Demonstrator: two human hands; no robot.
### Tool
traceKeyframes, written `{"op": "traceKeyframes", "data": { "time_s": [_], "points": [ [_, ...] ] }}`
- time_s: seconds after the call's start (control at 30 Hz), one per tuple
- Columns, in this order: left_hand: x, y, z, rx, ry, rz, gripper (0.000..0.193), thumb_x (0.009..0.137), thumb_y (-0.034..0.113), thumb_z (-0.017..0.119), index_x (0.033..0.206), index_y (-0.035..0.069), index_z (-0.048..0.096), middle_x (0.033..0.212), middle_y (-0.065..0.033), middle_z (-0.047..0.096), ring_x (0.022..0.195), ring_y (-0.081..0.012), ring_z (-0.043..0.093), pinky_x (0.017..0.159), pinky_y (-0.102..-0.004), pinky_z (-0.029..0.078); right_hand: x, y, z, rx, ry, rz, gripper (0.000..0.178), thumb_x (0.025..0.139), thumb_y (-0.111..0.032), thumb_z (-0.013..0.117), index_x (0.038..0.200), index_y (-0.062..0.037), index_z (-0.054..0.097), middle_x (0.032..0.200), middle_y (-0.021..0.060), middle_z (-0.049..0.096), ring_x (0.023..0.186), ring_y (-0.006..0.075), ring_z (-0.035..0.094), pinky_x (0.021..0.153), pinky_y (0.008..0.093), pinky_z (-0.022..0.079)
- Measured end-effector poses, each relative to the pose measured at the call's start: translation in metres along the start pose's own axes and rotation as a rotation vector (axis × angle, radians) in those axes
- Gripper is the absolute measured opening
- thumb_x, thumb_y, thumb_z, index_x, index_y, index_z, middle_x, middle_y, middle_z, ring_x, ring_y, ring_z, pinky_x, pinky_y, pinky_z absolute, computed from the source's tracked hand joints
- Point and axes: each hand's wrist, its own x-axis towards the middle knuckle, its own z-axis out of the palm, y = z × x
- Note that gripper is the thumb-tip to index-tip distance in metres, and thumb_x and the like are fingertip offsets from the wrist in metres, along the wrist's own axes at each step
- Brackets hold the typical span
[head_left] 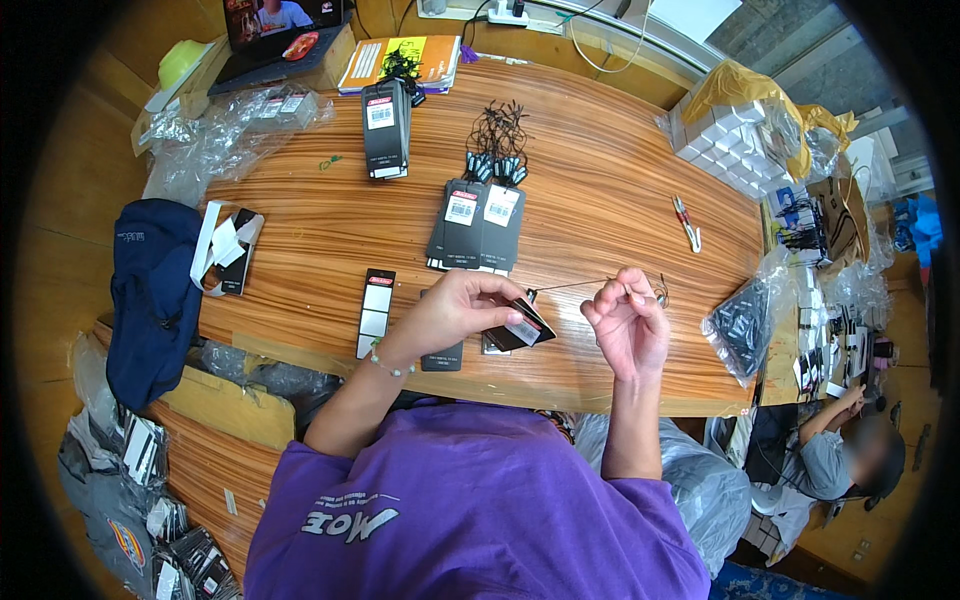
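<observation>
Between the thumb and fingers of my left hand [450, 312] is a black hang tag [518, 334] with a pale label, tilted above the near part of the table. A thin black string [570, 286] runs taut from the tag to my right hand [633, 325], whose fingertips are pinched on it; a loop sticks out past them. Under and beside my left hand lie another dark tag [441, 359] and a black strip with white stickers [375, 312]. Just beyond are two overlapping piles of strung black tags [462, 236], their strings bunched at the far end.
A taller tag stack [388, 145] stands farther back. Red-handled snips [686, 222] lie at right, near a plastic bag of black items [742, 325] and white boxes [735, 145]. A dark blue bag [155, 295] hangs over the left edge. Another person [835, 455] sits at far right.
</observation>
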Motion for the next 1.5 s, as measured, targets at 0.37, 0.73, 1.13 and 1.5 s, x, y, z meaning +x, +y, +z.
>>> {"op": "traceKeyframes", "data": {
  "time_s": [0.37,0.73,1.13,1.5],
  "points": [
    [-0.003,-0.004,-0.001,-0.097,0.021,0.007,0.018,0.079,0.003,0.065,0.096,-0.002,0.063,0.089,-0.005,0.065,0.082,-0.0098,0.061,0.075,-0.0224,0.049,0.008,0.006,0.03,-0.03,0.01,-0.156,0.035,0.087,-0.002,0.049,0.121,0.0028,0.043,0.118,0.0243,0.053,0.11,0.0344,0.053,0.097,0.0459,0.041],
    [-0.004,-0.006,-0.002,-0.098,0.019,-0.006,0.02,0.08,-0.001,0.062,0.1,-0.003,0.061,0.097,-0.0102,0.065,0.09,-0.0137,0.062,0.082,-0.0258,0.049,0.013,0.016,0.019,-0.728,0.268,-0.529,0.008,0.087,-0.005,0.054,0.088,0.0025,0.055,0.084,0.0136,0.06,0.071,0.0192,0.057,0.071,0.0302,0.046],
    [0.001,0.011,0.017,0.084,0.415,0.28,0.019,0.079,-0.005,0.063,0.097,-0.004,0.058,0.092,-0.0085,0.063,0.086,-0.0119,0.061,0.078,-0.0227,0.051,0.012,0.036,0.051,-1.292,0.271,-0.198,0.005,0.077,0.0,0.062,0.074,0.0013,0.058,0.067,0.0016,0.055,0.055,0.0039,0.045,0.048,0.02,0.036],
    [0.0,0.014,0.024,0.196,0.429,0.338,0.017,0.079,-0.006,0.061,0.096,-0.005,0.059,0.091,-0.0095,0.064,0.084,-0.0124,0.063,0.074,-0.0213,0.052,0.016,0.04,0.054,-1.587,0.191,-0.411,0.006,0.07,0.002,0.064,0.071,0.0,0.058,0.062,0.0082,0.053,0.053,0.017,0.049,0.05,0.0285,0.04]
  ]
}}
